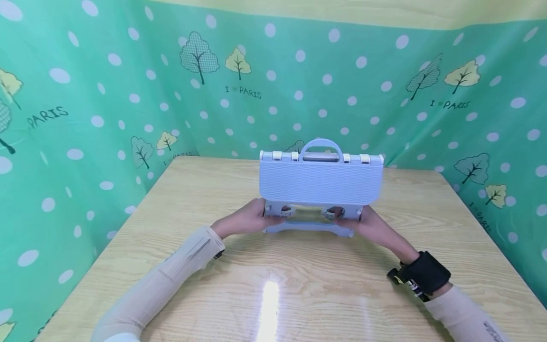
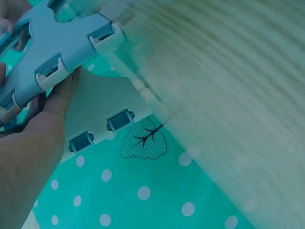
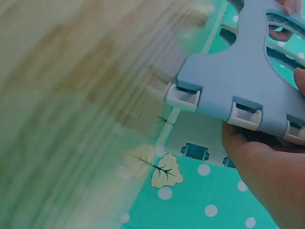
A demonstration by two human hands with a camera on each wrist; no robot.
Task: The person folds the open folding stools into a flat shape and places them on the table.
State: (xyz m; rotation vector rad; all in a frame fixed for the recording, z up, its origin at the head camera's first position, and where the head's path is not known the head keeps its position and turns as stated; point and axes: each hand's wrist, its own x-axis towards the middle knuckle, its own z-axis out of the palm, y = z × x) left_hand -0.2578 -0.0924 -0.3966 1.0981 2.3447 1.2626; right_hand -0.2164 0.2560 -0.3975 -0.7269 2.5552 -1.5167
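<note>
Both hands clasp a pale blue folding plastic stool: the left hand curls round its lower left end, the right hand round its lower right end, fingers hooked into the leg frame. Held between them, the stool stands on edge on the wooden table, handle uppermost. Its panels appear partly opened; full unfolding and setting upright seem outstanding. Beyond the hands hangs a green dotted curtain printed with trees.
</note>
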